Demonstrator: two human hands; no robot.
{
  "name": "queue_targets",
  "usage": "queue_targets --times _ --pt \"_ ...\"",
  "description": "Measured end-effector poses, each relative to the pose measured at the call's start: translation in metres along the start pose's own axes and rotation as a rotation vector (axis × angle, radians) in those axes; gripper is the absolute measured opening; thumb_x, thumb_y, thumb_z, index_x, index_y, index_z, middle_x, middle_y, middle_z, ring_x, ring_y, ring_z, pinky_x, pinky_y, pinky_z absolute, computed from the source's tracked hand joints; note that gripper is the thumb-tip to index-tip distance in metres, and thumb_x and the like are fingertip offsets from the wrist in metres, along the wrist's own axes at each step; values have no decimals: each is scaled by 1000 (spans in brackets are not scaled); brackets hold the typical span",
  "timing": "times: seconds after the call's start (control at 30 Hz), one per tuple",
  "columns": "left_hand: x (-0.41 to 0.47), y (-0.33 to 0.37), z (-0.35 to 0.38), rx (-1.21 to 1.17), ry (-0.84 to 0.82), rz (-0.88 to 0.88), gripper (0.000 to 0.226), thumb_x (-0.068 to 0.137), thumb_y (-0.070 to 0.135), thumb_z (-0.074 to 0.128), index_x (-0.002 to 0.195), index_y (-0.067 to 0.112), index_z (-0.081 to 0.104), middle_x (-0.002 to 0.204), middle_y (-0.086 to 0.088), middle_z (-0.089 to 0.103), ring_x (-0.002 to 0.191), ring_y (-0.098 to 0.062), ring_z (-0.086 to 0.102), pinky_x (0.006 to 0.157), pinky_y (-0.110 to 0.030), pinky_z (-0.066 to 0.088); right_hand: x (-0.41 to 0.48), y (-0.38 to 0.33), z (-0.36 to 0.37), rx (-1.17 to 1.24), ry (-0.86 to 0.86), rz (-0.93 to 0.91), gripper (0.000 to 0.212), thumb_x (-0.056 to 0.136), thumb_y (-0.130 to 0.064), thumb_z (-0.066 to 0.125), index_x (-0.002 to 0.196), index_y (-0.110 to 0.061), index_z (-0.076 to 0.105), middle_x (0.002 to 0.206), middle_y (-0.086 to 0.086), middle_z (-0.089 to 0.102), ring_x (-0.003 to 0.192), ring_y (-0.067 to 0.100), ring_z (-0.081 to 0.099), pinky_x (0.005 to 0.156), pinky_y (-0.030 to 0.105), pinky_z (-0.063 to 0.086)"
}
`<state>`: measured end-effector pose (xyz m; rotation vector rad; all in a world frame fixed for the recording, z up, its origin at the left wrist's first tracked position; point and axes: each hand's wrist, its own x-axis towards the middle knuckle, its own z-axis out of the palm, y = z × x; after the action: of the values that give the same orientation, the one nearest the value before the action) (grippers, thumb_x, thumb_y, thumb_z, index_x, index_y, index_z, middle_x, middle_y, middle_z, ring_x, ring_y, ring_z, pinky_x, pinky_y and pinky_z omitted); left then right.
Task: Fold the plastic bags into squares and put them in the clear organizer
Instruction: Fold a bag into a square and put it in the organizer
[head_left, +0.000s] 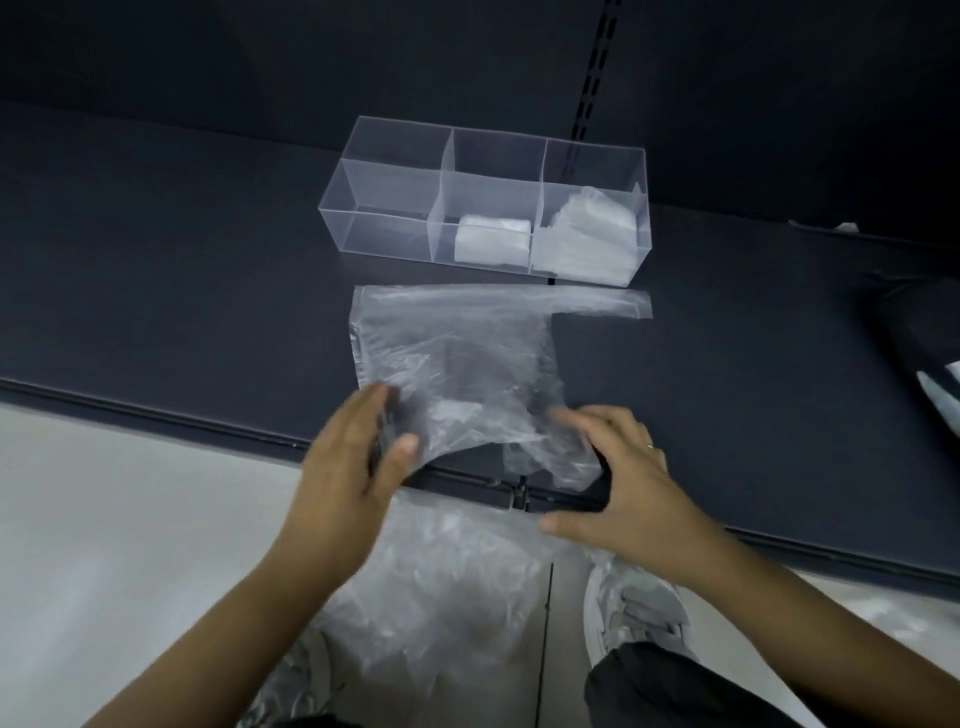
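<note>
Two hands are seen at the near edge of a dark shelf (182, 291). One plastic bag (457, 353) is spread flat there, just in front of the clear organizer (384, 208), and its lower part is draped over the shelf edge toward the floor (104, 519). The bag's near left part is pinched by the left hand (353, 467), with the thumb over the film and the fingers behind it. The right hand (623, 478) is laid on the near right part with bent fingers and the thumb spread well apart. Whether the film is gripped cannot be told, as the fingertips are blurred. Three compartments are set side by side in the organizer: a folded bag (492, 239) is held in the middle one and a stack of folded bags (587, 239) in the right one. A pale shoe (634, 613) is visible below the right wrist.
</note>
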<state>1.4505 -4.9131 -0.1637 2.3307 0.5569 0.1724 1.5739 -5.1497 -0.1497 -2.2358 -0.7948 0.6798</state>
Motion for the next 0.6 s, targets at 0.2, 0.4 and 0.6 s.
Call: queue_targets --times 0.2,0.4,0.6 --pt "-2 -20 16 511 -164 157 83 86 69 -15 150 18 -2 158 7 -6 146 -9 -10 120 -37 -6 20 8 -25 120 -103 -124 23 73 -43 72 81 -22 72 125 -21 46 121 1 39 103 20 29" --pt "1 -25 11 677 -206 242 84 92 67 9 149 6 21 158 -7 18 146 -23 15 117 -47 15 14 50 -90 -154 -234 47 27 65 -54 77 69 -34 58 125 -31 40 120 -8 34 99 23 30" --pt "2 -27 12 742 -184 285 89 91 68 14 147 -1 27 155 -14 26 143 -28 24 114 -49 17 3 71 -108 107 -132 120 29 67 -49 74 77 -24 65 103 -5 60 94 10 60 87 27 47"
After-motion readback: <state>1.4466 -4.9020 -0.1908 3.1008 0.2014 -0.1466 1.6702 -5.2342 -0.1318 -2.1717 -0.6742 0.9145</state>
